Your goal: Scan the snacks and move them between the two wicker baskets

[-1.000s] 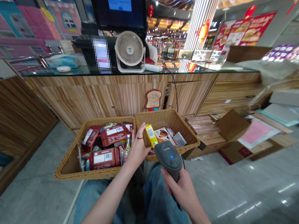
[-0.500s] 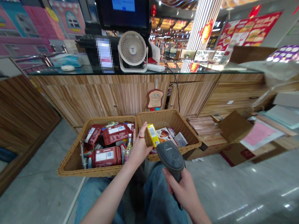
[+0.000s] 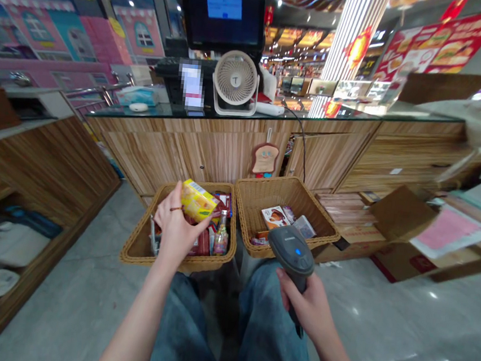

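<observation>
My left hand is closed on a yellow box and holds it over the left wicker basket. Below the box, that basket holds brown-red packages and a small glass bottle, partly hidden by my hand. My right hand grips the handle of a dark grey barcode scanner, on which a blue light glows. The scanner is in front of the right wicker basket. Inside this second basket lie a white-and-brown box and a clear-wrapped pack.
Behind the baskets stands a wood-grain counter with a white fan and a monitor on its glass top. A toast-shaped hanging ornament is on its front. Open cardboard boxes sit at the right; shelves stand left.
My left hand has carried the yellow box from the right basket leftward to over the left basket. The scanner's blue light has come on. The whole view has shifted slightly.
</observation>
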Demonstrator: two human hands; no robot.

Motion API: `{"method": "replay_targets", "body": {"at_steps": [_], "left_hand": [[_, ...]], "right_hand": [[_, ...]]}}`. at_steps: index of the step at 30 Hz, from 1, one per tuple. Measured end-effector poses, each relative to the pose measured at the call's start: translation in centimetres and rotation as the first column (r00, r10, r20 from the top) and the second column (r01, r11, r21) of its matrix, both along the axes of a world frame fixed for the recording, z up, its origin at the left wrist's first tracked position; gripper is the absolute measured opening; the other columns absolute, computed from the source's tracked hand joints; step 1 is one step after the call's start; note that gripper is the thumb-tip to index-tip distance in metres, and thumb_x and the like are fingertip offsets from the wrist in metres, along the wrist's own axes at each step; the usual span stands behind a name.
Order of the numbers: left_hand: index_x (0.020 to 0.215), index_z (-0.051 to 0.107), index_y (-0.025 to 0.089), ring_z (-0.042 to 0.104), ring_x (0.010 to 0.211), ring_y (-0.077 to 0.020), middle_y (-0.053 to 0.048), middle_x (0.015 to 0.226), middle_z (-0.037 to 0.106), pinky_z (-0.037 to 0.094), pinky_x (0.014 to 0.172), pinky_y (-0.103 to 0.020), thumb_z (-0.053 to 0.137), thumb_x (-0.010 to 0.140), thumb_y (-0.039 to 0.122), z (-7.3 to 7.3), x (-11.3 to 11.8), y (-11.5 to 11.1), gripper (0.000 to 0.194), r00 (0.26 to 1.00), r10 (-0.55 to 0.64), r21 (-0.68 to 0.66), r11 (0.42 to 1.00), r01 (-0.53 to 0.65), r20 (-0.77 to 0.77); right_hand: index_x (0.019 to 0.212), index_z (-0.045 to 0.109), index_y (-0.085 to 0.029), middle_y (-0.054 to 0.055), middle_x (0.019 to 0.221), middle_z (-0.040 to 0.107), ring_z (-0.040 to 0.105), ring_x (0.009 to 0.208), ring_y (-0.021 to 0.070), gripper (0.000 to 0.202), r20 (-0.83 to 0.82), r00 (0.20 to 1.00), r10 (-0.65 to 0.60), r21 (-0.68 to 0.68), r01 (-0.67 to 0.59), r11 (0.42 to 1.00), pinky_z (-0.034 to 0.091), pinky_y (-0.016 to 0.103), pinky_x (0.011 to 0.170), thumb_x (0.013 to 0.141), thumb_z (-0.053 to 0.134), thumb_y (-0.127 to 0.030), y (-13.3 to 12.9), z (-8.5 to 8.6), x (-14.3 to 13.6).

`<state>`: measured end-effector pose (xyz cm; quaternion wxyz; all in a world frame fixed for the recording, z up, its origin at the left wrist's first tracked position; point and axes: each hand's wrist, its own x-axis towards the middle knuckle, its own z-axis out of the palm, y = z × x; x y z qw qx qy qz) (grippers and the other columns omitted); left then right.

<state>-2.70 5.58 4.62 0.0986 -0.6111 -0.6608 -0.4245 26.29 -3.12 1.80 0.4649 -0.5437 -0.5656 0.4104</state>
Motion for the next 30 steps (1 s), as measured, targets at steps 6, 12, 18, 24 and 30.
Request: {"method": "replay_targets", "body": {"at_steps": [6,12,18,24,30], "left_hand": [[0.165,0.029,0.017,0.043,0.144,-0.0413,-0.022,0.154,0.053,0.029,0.120,-0.059,0.077,0.085,0.047,-2.5,-5.5,-0.4,0.098,0.976,0.212,-0.187,0.958,-0.218,-0.053],[0.164,0.034,0.031,0.019,0.162,-0.0403,-0.013,0.174,0.029,0.004,0.129,-0.067,0.080,0.083,0.058,-3.6,-5.2,-2.6,0.097,0.954,-0.101,-0.115,0.991,0.071,-0.283],[0.168,0.024,0.028,0.024,0.161,-0.0396,-0.017,0.170,0.036,0.002,0.129,-0.068,0.086,0.072,0.066,-5.6,-1.1,-3.6,0.121,0.798,-0.407,-0.264,0.911,0.318,-0.444],[0.169,0.024,0.024,0.024,0.160,-0.0433,-0.020,0.168,0.039,0.002,0.126,-0.075,0.080,0.081,0.064,-7.1,1.2,-2.4,0.112,0.847,-0.329,-0.254,0.937,0.239,-0.418],[0.170,0.018,0.020,0.025,0.159,-0.0444,-0.021,0.169,0.037,0.003,0.126,-0.076,0.080,0.084,0.058,-7.1,3.6,-1.4,0.112,0.862,-0.283,-0.243,0.951,0.194,-0.420]], "right_hand": [[0.061,0.050,-0.026,0.002,0.042,0.055,0.054,0.037,0.0186,0.066,0.024,1.000,0.003,-0.016,-0.002,1.000,0.045,0.029,0.039,0.083,0.063,-0.087,0.1,-0.1,-0.1],[0.062,0.050,-0.027,0.002,0.043,0.056,0.055,0.038,0.0189,0.064,0.024,1.000,-0.002,-0.023,0.002,1.000,0.047,0.029,0.040,0.084,0.064,-0.085,0.2,-0.1,0.4],[0.062,0.051,-0.027,0.002,0.043,0.056,0.055,0.038,0.0195,0.061,0.021,0.999,-0.026,-0.002,0.026,1.000,0.047,0.030,0.042,0.088,0.064,-0.081,0.4,-0.8,1.0],[0.063,0.051,-0.027,-0.001,0.042,0.054,0.053,0.037,0.0174,0.060,0.018,0.995,-0.103,0.040,0.102,0.994,0.046,0.028,0.043,0.091,0.064,-0.077,0.6,-2.0,1.8],[0.060,0.050,-0.026,0.001,0.042,0.055,0.052,0.040,0.0163,0.062,0.019,0.994,-0.108,0.038,0.107,0.994,0.046,0.028,0.047,0.091,0.063,-0.077,1.0,-1.5,2.9]]}}
